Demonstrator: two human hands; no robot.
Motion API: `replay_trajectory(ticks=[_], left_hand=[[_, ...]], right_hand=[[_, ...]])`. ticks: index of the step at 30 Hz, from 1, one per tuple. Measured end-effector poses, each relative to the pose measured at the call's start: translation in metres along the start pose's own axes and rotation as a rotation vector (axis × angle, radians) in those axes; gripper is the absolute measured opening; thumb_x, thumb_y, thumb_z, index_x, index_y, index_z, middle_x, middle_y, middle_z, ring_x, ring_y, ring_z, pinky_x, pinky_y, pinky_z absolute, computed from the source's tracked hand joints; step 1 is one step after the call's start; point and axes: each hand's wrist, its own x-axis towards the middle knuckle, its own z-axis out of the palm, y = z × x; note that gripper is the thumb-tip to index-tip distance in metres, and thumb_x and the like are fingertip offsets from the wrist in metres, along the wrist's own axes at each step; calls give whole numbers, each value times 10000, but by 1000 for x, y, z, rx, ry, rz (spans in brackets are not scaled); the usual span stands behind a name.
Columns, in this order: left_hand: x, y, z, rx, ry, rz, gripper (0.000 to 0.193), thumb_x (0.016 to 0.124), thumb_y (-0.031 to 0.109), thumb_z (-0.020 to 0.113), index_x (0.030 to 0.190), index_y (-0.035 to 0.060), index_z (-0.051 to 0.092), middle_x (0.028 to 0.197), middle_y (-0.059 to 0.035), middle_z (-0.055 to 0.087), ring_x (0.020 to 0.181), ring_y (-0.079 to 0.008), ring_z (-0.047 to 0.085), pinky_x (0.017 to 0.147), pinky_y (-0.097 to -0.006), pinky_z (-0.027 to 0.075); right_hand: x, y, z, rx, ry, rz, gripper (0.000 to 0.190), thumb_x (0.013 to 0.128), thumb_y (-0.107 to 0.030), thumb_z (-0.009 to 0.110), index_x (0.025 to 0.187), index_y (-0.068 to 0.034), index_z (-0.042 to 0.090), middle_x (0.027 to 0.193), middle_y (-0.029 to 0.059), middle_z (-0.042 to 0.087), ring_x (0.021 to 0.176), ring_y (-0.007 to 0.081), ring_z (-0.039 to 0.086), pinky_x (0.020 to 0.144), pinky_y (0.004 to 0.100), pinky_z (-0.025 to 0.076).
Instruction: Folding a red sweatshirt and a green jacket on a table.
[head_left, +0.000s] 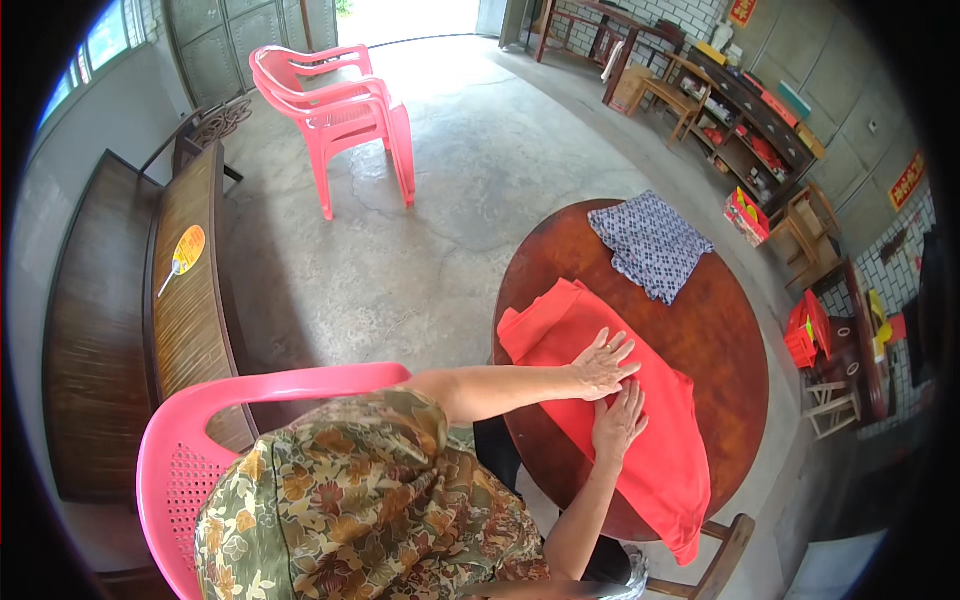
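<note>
A red cloth garment (652, 450), folded lengthwise, lies across a round brown wooden table (731, 360). One end of it hangs over the table's near edge at the lower right. My left hand (606, 366), with a ring on one finger, rests palm down on the red fabric with its fingers spread. Just beside it, my right hand (621, 421) also lies flat on the garment, its fingers slightly apart. Neither hand grips the fabric. Toward the table's far side sits a folded blue-and-white patterned cloth (651, 244), apart from the red one.
I sit in a pink plastic chair (176, 420). Stacked pink plastic chairs (349, 112) stand on the concrete floor. A wooden bench (191, 315) bears a yellow hand fan (189, 251). A wooden stool (724, 559) is close to the table. Cabinet shelves (757, 142) line the wall.
</note>
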Motion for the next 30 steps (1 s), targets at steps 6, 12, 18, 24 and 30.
replay_trajectory(ticks=[6, 12, 18, 24, 30], left_hand=[[9, -54, -11, 27, -78, -60, 698, 910, 583, 483, 1481, 200, 366, 1569, -134, 246, 1469, -313, 172, 1161, -562, 114], [17, -95, -9, 89, -73, 43, 639, 910, 521, 520, 1447, 192, 414, 1539, -115, 299, 1453, -256, 225, 1154, -579, 133], [32, -72, -40, 72, -92, -7, 468, 844, 323, 676, 1259, 146, 553, 1286, -95, 504, 1289, -304, 406, 1022, -540, 332], [-7, 55, 16, -54, 73, 318, 469, 871, 327, 596, 1282, 102, 574, 1419, -149, 445, 1386, -321, 338, 1103, -534, 292], [-53, 25, 23, -53, 29, 332, 612, 885, 467, 581, 1391, 136, 482, 1488, -164, 373, 1425, -334, 264, 1151, -554, 150]], right_hand=[[-28, 106, -39, -90, -87, 262, 596, 913, -400, 572, 1467, -271, 395, 1570, 33, 290, 1451, 255, 237, 1091, 607, 241], [-116, 222, -41, -160, -22, 536, 539, 976, -364, 474, 1495, -292, 350, 1585, 27, 266, 1455, 260, 232, 1078, 672, 204], [-103, 214, -37, -242, -17, 708, 615, 949, -364, 543, 1513, -277, 313, 1594, 65, 217, 1438, 277, 273, 1079, 654, 228], [-49, 45, -33, 12, 186, 82, 652, 898, -243, 605, 1491, -169, 343, 1563, 100, 282, 1432, 293, 287, 1088, 569, 289], [-90, 56, -25, -116, 4, 82, 597, 897, -296, 594, 1455, -176, 415, 1537, 84, 345, 1420, 288, 307, 1114, 580, 227]])
